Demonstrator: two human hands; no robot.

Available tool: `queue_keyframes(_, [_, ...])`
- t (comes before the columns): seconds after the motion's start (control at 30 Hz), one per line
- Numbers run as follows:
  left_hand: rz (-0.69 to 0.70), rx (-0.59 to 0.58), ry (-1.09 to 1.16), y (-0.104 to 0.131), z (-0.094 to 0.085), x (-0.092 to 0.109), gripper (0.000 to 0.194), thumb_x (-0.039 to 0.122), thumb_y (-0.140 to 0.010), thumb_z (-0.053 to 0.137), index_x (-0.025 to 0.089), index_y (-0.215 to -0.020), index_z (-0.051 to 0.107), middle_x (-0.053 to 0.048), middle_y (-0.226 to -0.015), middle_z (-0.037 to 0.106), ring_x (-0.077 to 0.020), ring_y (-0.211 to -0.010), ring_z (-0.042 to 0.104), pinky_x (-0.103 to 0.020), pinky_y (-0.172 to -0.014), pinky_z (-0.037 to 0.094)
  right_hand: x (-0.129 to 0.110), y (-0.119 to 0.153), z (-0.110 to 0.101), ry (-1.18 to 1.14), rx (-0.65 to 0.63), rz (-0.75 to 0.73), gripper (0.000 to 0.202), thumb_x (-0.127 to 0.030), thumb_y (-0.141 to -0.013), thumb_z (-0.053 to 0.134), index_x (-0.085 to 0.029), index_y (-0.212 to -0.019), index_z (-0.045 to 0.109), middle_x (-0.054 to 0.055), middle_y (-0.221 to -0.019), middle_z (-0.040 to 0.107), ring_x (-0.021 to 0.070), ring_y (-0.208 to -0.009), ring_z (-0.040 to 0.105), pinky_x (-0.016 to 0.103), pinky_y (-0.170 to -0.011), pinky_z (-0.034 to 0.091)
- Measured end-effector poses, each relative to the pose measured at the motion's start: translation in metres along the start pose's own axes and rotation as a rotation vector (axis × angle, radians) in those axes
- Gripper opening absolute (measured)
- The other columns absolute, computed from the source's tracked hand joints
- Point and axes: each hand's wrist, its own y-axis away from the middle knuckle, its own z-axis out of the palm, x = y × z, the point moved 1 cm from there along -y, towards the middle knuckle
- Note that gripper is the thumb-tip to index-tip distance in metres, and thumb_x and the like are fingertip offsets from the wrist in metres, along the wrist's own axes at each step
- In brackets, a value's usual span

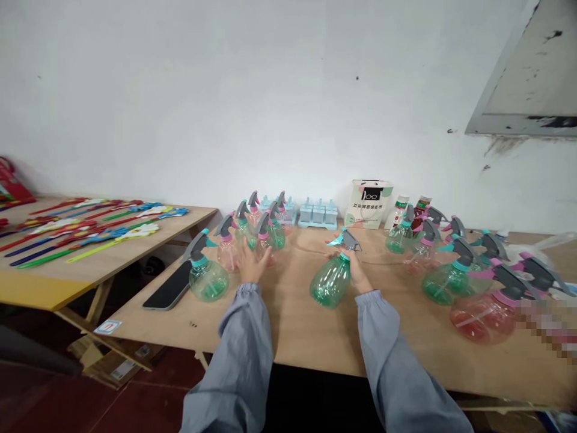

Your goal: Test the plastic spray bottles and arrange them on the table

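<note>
Since its neck [345, 257] likely grips easily, the right hand [357, 270] clasps the tilted green bottle [330, 284] there, the left hand [253, 263] spread, seemingly empty, by bottles [226, 254] at eleven o'clock.

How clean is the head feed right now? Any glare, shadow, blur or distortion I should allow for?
Head view: small glare spots on the green spray bottle in the right hand; soft shadows on the wooden table; head view, right edge: wide-angle stretching, plus a pixelated patch hiding detail; head view, back: the paper bag's smallest print is too soft to read.
</note>
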Motion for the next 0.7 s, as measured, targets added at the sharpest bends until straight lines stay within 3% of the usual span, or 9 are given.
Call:
queue_keyframes(0.1, [-0.054, -0.148, -0.043, 0.005, 0.011, -0.001, 0.086, 0.054, -0.076, 0.066, 0.015, -0.144, 0.030, -0.022, -0.143, 0.046, -0.0366, -0.136, 0.042, -0.058, -0.111, 0.030, -0.002, 0.004, 0.001, -0.065, -0.140, 0.099, 0.048, -0.044, -0.068, 0.060, -0.022, -0.111, 0.062, 0.006, -0.103, 0.073, 0.0221, -0.083, 0.069, 0.031, -0.065, 0.052])
queue_keyframes(0.27, [0.008, -0.184, -0.065, 0.022, 0.022, 0.015, 0.073, 0.051, -0.073, 0.069, 0.020, -0.134, 0.042, -0.017, -0.134, 0.054, -0.0349, -0.127, 0.050, -0.056, -0.105, 0.037, 0.002, 0.009, 0.004, -0.063, -0.266, 0.118, 0.040, -0.048, -0.075, 0.059, -0.021, -0.103, 0.066, 0.008, -0.098, 0.074, 0.0233, -0.094, 0.068, 0.035, -0.081, 0.051])
queue_keyframes(0.5, [0.223, -0.277, 0.081, 0.040, 0.038, 0.025, 0.074, 0.045, -0.072, 0.072, 0.018, -0.133, 0.041, -0.017, -0.127, 0.056, -0.0328, -0.121, 0.055, -0.049, -0.100, 0.044, 0.009, 0.012, 0.006, -0.005, -0.349, 0.121, 0.040, -0.050, -0.081, 0.055, -0.018, -0.104, 0.067, 0.010, -0.095, 0.074, 0.0231, -0.096, 0.067, 0.036, -0.086, 0.049])
queue_keyframes(0.7, [0.263, -0.277, 0.119, 0.039, 0.044, 0.020, 0.073, 0.045, -0.073, 0.072, 0.019, -0.133, 0.041, -0.015, -0.125, 0.057, -0.0317, -0.119, 0.056, -0.049, -0.098, 0.046, 0.005, 0.014, 0.003, 0.078, -0.323, 0.070, 0.034, -0.045, -0.082, 0.053, -0.018, -0.095, 0.068, 0.007, -0.086, 0.073, 0.0219, -0.091, 0.066, 0.033, -0.083, 0.047])
